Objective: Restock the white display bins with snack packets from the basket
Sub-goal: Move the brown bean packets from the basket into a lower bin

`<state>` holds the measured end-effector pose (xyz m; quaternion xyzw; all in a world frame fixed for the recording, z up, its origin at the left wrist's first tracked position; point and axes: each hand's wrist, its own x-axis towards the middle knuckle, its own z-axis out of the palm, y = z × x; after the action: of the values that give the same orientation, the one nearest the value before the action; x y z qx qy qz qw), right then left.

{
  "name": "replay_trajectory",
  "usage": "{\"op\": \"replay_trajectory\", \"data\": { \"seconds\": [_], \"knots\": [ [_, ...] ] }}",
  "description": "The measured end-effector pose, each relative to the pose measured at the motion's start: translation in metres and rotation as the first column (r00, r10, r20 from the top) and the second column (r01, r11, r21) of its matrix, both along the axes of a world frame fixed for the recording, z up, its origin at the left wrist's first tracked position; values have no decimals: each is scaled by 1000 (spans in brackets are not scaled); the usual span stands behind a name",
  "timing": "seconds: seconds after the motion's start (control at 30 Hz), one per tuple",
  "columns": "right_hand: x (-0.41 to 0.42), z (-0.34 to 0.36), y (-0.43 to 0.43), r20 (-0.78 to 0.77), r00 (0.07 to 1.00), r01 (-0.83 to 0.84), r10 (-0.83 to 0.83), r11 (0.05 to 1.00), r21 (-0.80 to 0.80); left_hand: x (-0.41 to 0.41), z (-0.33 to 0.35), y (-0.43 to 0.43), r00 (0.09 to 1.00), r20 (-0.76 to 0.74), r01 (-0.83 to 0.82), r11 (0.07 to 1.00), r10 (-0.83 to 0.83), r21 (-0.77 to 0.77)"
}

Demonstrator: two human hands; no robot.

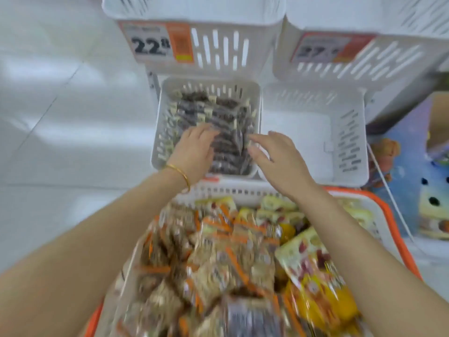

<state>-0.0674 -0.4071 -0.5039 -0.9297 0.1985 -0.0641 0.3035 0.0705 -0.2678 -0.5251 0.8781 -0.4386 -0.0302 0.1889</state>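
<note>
In the head view, we are looking down at the left hand (194, 149), which is resting with straight, unclenched fingers (209, 133) on the dark snack packets (226, 154) standing in rows inside the lower left white bin (157, 132). The right hand (277, 156) is hovering at the right rim of this bin, its fingers (258, 137) loose and spread, grasping nothing. The neighbouring white bin (315, 142) is showing only its white bottom. Nearer to us, the orange-rimmed basket (357, 192) is carrying many mixed snack packets (218, 259). We are judging these packets to be light, soft and a little slippery, with contents that crush easily. It is better to take several together by their flat sides, gently.
</note>
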Motion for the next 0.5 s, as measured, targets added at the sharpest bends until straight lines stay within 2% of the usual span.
{"op": "replay_trajectory", "data": {
  "seconds": [0.07,0.13,0.27,0.33,0.4,0.43,0.5],
  "knots": [
    [-38,0,23,-49,998,-26,39,971,239,-26,8,21,1000,-3,22,999,-22,24],
    [-73,-9,45,-120,986,-72,113,949,307,-54,12,38,999,-33,41,997,-39,72],
    [-126,-21,78,-334,908,-198,252,962,188,-103,16,64,993,-81,100,981,-88,164],
    [-140,-23,94,-511,802,-290,310,949,121,-121,15,76,988,-109,131,972,-111,193],
    [-148,-29,110,-670,674,-461,311,886,-52,-132,13,88,985,-114,156,960,-133,230],
    [-151,-33,115,-702,650,-513,291,849,-123,-136,14,92,984,-119,158,957,-133,241],
    [-156,-39,119,-698,668,-518,258,834,-188,-142,19,98,986,-125,138,955,-108,264]
  ]
}}
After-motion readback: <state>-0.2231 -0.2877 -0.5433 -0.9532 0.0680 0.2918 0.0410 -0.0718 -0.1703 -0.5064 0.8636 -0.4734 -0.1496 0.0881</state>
